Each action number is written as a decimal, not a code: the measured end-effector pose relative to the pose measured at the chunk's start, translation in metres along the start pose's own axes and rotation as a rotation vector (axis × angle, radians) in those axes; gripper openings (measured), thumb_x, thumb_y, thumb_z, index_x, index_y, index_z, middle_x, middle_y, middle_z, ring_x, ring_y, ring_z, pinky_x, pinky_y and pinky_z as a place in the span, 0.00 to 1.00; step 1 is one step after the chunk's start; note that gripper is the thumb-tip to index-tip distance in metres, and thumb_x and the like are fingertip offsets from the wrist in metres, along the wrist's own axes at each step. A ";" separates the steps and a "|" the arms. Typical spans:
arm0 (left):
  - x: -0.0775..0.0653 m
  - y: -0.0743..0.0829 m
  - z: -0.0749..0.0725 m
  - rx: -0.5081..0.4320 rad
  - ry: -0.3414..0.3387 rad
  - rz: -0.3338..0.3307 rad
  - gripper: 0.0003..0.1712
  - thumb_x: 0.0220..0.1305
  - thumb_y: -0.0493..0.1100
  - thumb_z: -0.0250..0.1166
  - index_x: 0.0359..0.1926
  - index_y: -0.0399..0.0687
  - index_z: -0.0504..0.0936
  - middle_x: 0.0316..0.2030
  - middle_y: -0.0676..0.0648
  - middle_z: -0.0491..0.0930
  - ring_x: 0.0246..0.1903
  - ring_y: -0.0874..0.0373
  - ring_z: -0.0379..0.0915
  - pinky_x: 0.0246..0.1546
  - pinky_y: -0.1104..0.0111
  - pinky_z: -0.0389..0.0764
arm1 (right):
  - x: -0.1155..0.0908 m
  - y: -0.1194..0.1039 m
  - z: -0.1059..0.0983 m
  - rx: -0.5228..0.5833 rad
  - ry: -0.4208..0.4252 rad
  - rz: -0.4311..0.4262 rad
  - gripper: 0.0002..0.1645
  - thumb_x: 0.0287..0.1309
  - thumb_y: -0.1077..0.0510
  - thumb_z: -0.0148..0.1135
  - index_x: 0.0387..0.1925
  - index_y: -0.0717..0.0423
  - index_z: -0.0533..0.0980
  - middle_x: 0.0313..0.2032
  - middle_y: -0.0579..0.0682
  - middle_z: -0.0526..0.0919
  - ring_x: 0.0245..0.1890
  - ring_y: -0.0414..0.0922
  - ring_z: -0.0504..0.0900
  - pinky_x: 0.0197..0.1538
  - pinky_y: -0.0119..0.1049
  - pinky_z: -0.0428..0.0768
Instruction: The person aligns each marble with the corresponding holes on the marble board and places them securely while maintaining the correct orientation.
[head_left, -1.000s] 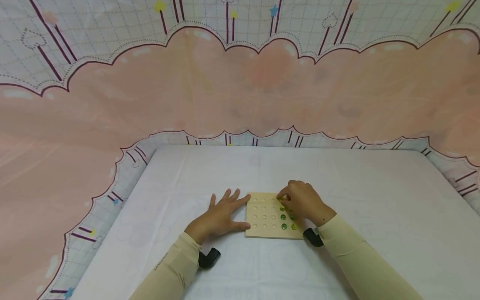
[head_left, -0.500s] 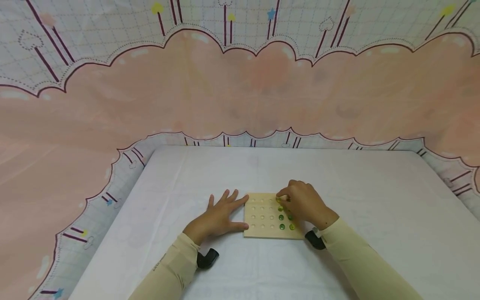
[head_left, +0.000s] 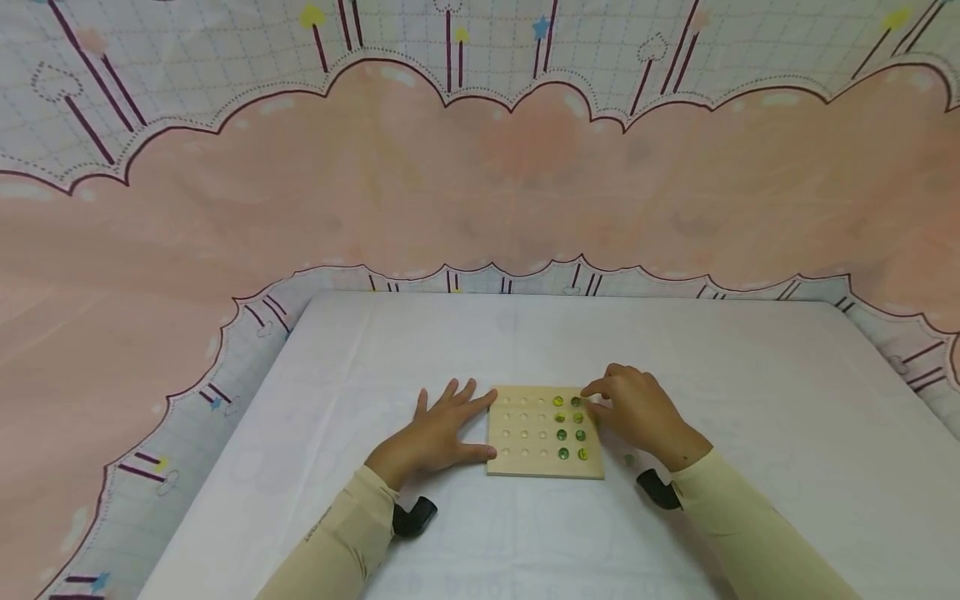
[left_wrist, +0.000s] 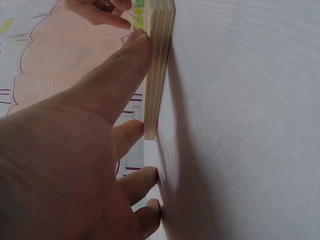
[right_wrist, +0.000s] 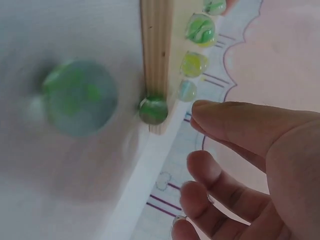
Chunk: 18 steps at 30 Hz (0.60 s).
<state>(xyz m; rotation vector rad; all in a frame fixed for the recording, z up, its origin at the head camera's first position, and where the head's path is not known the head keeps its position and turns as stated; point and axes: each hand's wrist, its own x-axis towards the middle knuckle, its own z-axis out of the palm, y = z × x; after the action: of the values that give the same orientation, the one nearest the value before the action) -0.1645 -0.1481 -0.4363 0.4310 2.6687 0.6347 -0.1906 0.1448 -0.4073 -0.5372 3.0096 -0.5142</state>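
A wooden board (head_left: 525, 467) with rows of round dimples lies on the white table. Glass marbles (head_left: 561, 435), green and yellow, fill its two rightmost columns. My left hand (head_left: 435, 433) lies spread at the board's left side; its thumb and index fingertip touch that edge. At the far right corner is my right hand (head_left: 645, 417), its fingertips beside the corner marble (head_left: 576, 402). In the right wrist view, no marble shows between its thumb and index finger; the other fingers are loosely bent. A green marble (right_wrist: 153, 110) sits against the board's side edge.
A blurred green marble (right_wrist: 80, 97) lies close to the right wrist camera; in the head view a marble (head_left: 628, 459) shows on the tablecloth (head_left: 420, 333) near the right wrist. A patterned pink and white cloth (head_left: 450, 183) hangs behind the table.
My right hand has moved right, from the far marble of the second column from the right to the corner marble, uncovering the marbles beneath it. The left hand keeps its place on the board.
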 end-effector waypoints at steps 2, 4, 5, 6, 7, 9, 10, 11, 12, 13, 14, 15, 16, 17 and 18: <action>0.001 -0.001 0.001 0.003 0.001 0.001 0.50 0.57 0.65 0.70 0.77 0.69 0.57 0.80 0.46 0.47 0.80 0.44 0.32 0.74 0.37 0.27 | -0.002 0.004 0.000 0.004 0.004 -0.007 0.11 0.55 0.60 0.73 0.42 0.54 0.88 0.31 0.48 0.83 0.31 0.43 0.79 0.38 0.40 0.80; 0.001 -0.001 0.001 0.005 0.004 0.002 0.50 0.57 0.65 0.70 0.77 0.69 0.58 0.79 0.45 0.47 0.80 0.44 0.32 0.74 0.37 0.28 | -0.003 0.008 -0.001 0.012 0.002 -0.006 0.11 0.56 0.60 0.73 0.42 0.54 0.88 0.32 0.49 0.84 0.32 0.43 0.80 0.39 0.41 0.80; 0.001 -0.002 0.001 0.005 0.005 0.001 0.50 0.57 0.65 0.70 0.77 0.68 0.58 0.79 0.45 0.47 0.80 0.44 0.32 0.74 0.36 0.27 | -0.004 0.009 0.000 0.015 0.002 -0.005 0.11 0.56 0.60 0.72 0.42 0.54 0.88 0.32 0.49 0.84 0.32 0.43 0.80 0.40 0.41 0.81; 0.001 -0.001 0.001 0.004 0.005 0.000 0.50 0.57 0.65 0.70 0.77 0.68 0.58 0.79 0.45 0.47 0.80 0.44 0.32 0.74 0.36 0.27 | -0.004 0.010 0.000 0.018 0.000 -0.004 0.11 0.56 0.59 0.72 0.42 0.54 0.87 0.32 0.48 0.84 0.32 0.43 0.80 0.40 0.42 0.81; 0.001 -0.001 0.001 0.002 0.003 -0.001 0.50 0.57 0.65 0.70 0.77 0.68 0.58 0.79 0.45 0.47 0.80 0.44 0.32 0.74 0.36 0.27 | -0.004 0.011 0.001 0.019 0.000 -0.002 0.11 0.57 0.59 0.72 0.42 0.54 0.87 0.32 0.48 0.84 0.31 0.43 0.79 0.40 0.42 0.81; 0.001 -0.001 0.001 -0.004 0.003 -0.002 0.50 0.57 0.65 0.70 0.77 0.68 0.58 0.79 0.45 0.47 0.80 0.44 0.32 0.74 0.36 0.27 | -0.005 0.013 0.002 0.018 0.000 -0.002 0.10 0.56 0.58 0.72 0.42 0.54 0.88 0.32 0.48 0.84 0.30 0.42 0.79 0.40 0.43 0.81; 0.001 -0.001 0.000 -0.005 0.003 -0.002 0.51 0.57 0.65 0.70 0.77 0.68 0.58 0.79 0.45 0.47 0.80 0.44 0.32 0.74 0.36 0.27 | -0.006 0.014 0.003 0.019 0.002 -0.002 0.10 0.56 0.58 0.73 0.41 0.54 0.88 0.31 0.48 0.84 0.30 0.42 0.79 0.41 0.43 0.81; 0.001 -0.001 0.001 -0.007 0.002 -0.003 0.51 0.56 0.65 0.70 0.77 0.68 0.58 0.79 0.45 0.47 0.80 0.44 0.32 0.74 0.36 0.27 | -0.006 0.015 0.003 0.019 0.002 -0.004 0.10 0.56 0.59 0.73 0.41 0.54 0.88 0.31 0.48 0.84 0.30 0.42 0.78 0.41 0.43 0.81; 0.001 -0.001 0.001 -0.009 0.003 -0.003 0.51 0.56 0.65 0.71 0.77 0.68 0.58 0.79 0.45 0.47 0.80 0.44 0.32 0.74 0.36 0.27 | -0.007 0.015 0.003 0.019 0.002 -0.005 0.10 0.56 0.58 0.73 0.41 0.54 0.88 0.31 0.47 0.84 0.29 0.42 0.78 0.41 0.43 0.81; 0.002 -0.001 0.002 -0.010 0.004 -0.003 0.51 0.56 0.65 0.71 0.77 0.68 0.58 0.79 0.45 0.47 0.80 0.44 0.32 0.74 0.36 0.27 | -0.007 0.016 0.004 0.018 0.003 -0.005 0.10 0.55 0.58 0.73 0.40 0.54 0.88 0.31 0.47 0.84 0.29 0.41 0.78 0.41 0.44 0.81; 0.002 -0.001 0.002 -0.009 0.005 -0.003 0.51 0.56 0.65 0.71 0.77 0.68 0.58 0.79 0.45 0.47 0.80 0.44 0.32 0.74 0.37 0.27 | -0.008 0.016 0.003 0.020 0.001 -0.003 0.10 0.55 0.58 0.73 0.40 0.54 0.88 0.31 0.47 0.84 0.29 0.41 0.78 0.41 0.44 0.80; 0.003 -0.001 0.002 -0.010 0.005 -0.004 0.51 0.56 0.65 0.71 0.77 0.68 0.58 0.79 0.45 0.47 0.80 0.44 0.32 0.74 0.37 0.26 | -0.009 0.016 0.003 0.021 0.001 -0.001 0.10 0.55 0.59 0.73 0.40 0.54 0.88 0.31 0.47 0.84 0.29 0.41 0.78 0.41 0.44 0.80; 0.003 -0.001 0.002 -0.009 0.005 -0.004 0.51 0.56 0.65 0.71 0.77 0.69 0.58 0.79 0.45 0.47 0.80 0.44 0.32 0.74 0.37 0.26 | -0.009 0.016 0.003 0.022 -0.002 0.005 0.10 0.55 0.59 0.73 0.40 0.54 0.88 0.31 0.47 0.84 0.29 0.41 0.77 0.41 0.44 0.80; 0.004 -0.001 0.003 -0.009 0.007 -0.004 0.51 0.56 0.65 0.71 0.77 0.69 0.58 0.79 0.46 0.47 0.80 0.44 0.32 0.74 0.37 0.27 | -0.010 0.016 0.003 0.020 -0.006 0.009 0.10 0.55 0.59 0.73 0.40 0.53 0.88 0.31 0.47 0.84 0.29 0.41 0.77 0.41 0.44 0.80; 0.004 0.000 0.003 -0.008 0.007 -0.004 0.51 0.56 0.65 0.71 0.77 0.69 0.58 0.79 0.46 0.47 0.80 0.45 0.32 0.74 0.37 0.26 | -0.010 0.017 0.003 0.018 -0.007 0.013 0.10 0.55 0.59 0.73 0.40 0.53 0.88 0.31 0.47 0.84 0.29 0.41 0.77 0.41 0.44 0.80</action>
<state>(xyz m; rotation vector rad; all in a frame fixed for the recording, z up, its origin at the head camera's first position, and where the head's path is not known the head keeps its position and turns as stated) -0.1670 -0.1459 -0.4400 0.4226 2.6716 0.6466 -0.1863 0.1622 -0.4162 -0.5166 2.9964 -0.5369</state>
